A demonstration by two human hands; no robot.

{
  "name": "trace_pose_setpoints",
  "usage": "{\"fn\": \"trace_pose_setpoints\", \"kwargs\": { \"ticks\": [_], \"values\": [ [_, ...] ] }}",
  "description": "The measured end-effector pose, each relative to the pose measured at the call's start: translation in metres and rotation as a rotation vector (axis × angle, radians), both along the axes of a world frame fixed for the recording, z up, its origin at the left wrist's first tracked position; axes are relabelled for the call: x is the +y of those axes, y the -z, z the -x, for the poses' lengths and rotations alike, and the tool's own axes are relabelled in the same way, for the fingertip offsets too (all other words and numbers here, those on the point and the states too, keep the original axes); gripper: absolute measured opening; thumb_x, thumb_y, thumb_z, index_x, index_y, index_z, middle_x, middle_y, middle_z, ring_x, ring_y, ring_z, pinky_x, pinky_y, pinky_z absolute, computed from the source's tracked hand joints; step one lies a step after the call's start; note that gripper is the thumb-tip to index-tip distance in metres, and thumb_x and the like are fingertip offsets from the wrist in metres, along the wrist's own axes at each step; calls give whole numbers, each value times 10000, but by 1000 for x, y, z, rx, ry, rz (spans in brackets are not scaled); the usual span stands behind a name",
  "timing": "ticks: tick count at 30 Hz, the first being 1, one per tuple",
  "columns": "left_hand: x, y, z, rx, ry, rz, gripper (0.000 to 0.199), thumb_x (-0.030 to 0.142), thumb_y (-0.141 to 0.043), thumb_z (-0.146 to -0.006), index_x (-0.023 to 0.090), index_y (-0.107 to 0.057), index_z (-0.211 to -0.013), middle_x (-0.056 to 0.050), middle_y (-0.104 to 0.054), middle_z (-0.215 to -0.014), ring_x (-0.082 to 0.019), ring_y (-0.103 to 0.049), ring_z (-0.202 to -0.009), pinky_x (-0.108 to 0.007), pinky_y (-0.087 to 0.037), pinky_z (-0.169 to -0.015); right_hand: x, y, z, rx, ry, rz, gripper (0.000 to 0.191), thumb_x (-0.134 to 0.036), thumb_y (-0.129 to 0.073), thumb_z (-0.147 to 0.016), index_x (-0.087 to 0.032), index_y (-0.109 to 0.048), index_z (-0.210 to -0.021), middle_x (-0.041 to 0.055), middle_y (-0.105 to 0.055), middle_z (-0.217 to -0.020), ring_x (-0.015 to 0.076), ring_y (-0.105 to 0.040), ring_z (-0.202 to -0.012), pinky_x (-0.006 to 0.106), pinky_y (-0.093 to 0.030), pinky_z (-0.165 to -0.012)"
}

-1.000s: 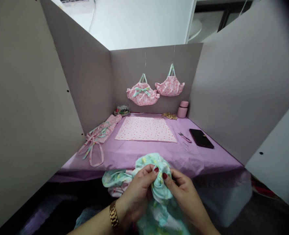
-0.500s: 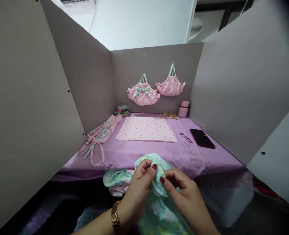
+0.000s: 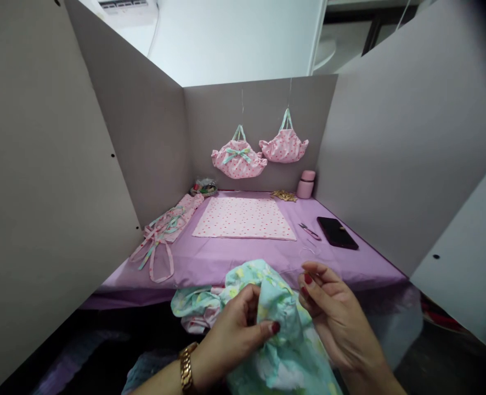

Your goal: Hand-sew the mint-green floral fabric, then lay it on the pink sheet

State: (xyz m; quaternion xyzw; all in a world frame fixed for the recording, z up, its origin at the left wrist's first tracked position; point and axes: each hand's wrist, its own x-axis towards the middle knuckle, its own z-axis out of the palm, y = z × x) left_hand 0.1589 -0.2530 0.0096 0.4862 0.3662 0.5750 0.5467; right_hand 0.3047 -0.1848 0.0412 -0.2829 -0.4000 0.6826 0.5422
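Note:
My left hand (image 3: 243, 323) is closed on a mint-green patterned cloth (image 3: 284, 356), thumb pressed on top and fingers behind the fold. The cloth hangs down in front of me over the table's front edge, with a pink part (image 3: 204, 321) showing at its left. Just right of the cloth, my right hand (image 3: 333, 307) is raised with thumb and forefinger pinched together. Whatever thin thing lies in that pinch is too small to make out.
A flat pink dotted cloth (image 3: 243, 219) lies on the purple tablecloth (image 3: 210, 260). To the right are thread snips (image 3: 310, 231), a black phone or tablet (image 3: 337, 233) and a pink flask (image 3: 306, 185). Pink straps (image 3: 163, 236) lie left; two small bags (image 3: 239, 162) hang behind.
My right hand has left the cloth and moved right and up, still pinching. My left hand has shifted its hold slightly lower, and the cloth fold has turned.

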Motion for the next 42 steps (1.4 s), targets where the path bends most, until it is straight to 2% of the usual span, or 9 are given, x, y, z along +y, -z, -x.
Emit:
{"fn": "trace_pose_setpoints", "kwargs": {
  "ticks": [7,10,14,17,21,28,31,37,42],
  "values": [
    [-4,-21,7,432,-423,-139,245,341,-566,-846,254,-497,-1065,-22,-509,-990,-115,-479,-702,-222,-387,-603,-5,9,-4,-260,-83,-195,274,-380,-708,-731,-230,-595,-929,-29,-549,-699,100,-476,-586,175,-414,-526],
    [1,-36,7,552,-355,-301,284,292,-579,-840,270,-518,-1117,-38,-468,-1157,-113,-493,-741,-232,-416,-652,-9,13,-5,-453,-184,-280,259,-383,-716,-711,-211,-599,-864,-8,-573,-759,141,-525,-660,224,-437,-583],
    [7,-45,8,675,-245,-323,104,280,-555,-858,186,-598,-840,-10,-571,-817,-134,-509,-750,-238,-381,-682,-12,15,-4,-560,-203,-366,249,-432,-630,-769,-200,-617,-859,1,-572,-736,172,-541,-687,258,-439,-617],
    [9,-42,8,581,-349,-200,218,343,-477,-895,177,-516,-759,26,-486,-680,-111,-422,-634,-222,-332,-584,-15,16,-4,-581,-168,-410,246,-416,-643,-760,-202,-627,-880,10,-589,-781,169,-539,-688,255,-438,-621],
    [9,-33,9,471,-299,-138,254,395,-428,-906,187,-466,-766,47,-384,-655,-100,-342,-586,-211,-296,-531,-15,17,-4,-493,-131,-398,207,-394,-570,-828,-201,-645,-841,4,-589,-714,152,-531,-636,226,-428,-556],
    [5,-33,11,540,-240,-181,117,283,-570,-839,174,-564,-796,15,-526,-727,-120,-451,-681,-229,-350,-619,-18,12,-3,-568,-53,-486,239,-426,-606,-781,-210,-661,-865,20,-648,-749,199,-600,-720,249,-468,-629],
    [4,-35,9,475,-211,-166,114,270,-589,-822,164,-592,-779,18,-522,-695,-108,-438,-635,-217,-341,-580,-19,12,-2,-474,-42,-388,205,-413,-658,-746,-212,-656,-785,13,-631,-725,184,-585,-694,234,-458,-599],
    [5,-32,7,222,-79,-110,159,313,-602,-815,162,-569,-778,41,-445,-653,-83,-374,-575,-194,-314,-526,-19,11,-1,-71,-362,76,179,-356,-732,-704,-196,-652,-701,-25,-591,-597,96,-500,-517,197,-419,-523],
    [2,-28,5,419,-222,-200,76,251,-576,-835,202,-563,-891,24,-483,-750,-108,-420,-665,-203,-340,-574,-18,11,1,-158,-395,-23,169,-333,-728,-724,-192,-662,-788,-17,-621,-680,97,-527,-598,185,-410,-567]
  ]
}}
